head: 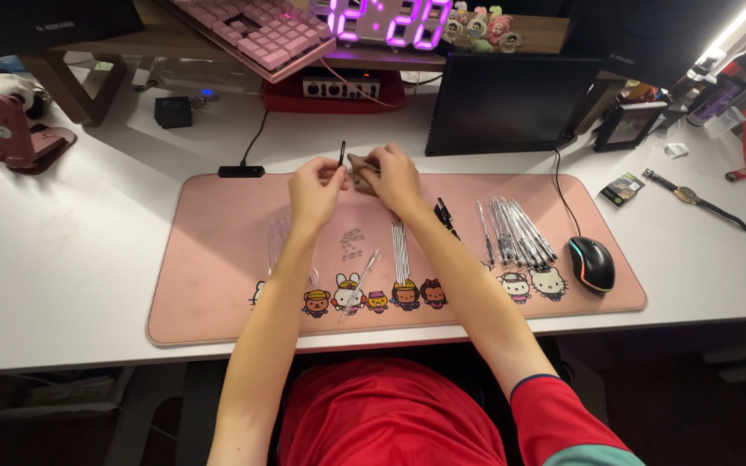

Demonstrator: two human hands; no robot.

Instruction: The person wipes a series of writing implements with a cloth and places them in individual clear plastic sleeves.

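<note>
Left hand [315, 187] pinches thin black rod [342, 155]; right hand [393, 177] grips brown pouch [361, 169].

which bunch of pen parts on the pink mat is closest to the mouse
The big fanned-out bunch of clear pen barrels at the mat's right end, just left of the black mouse. The narrow bundle of refills lies mid-mat, farther away.
</note>
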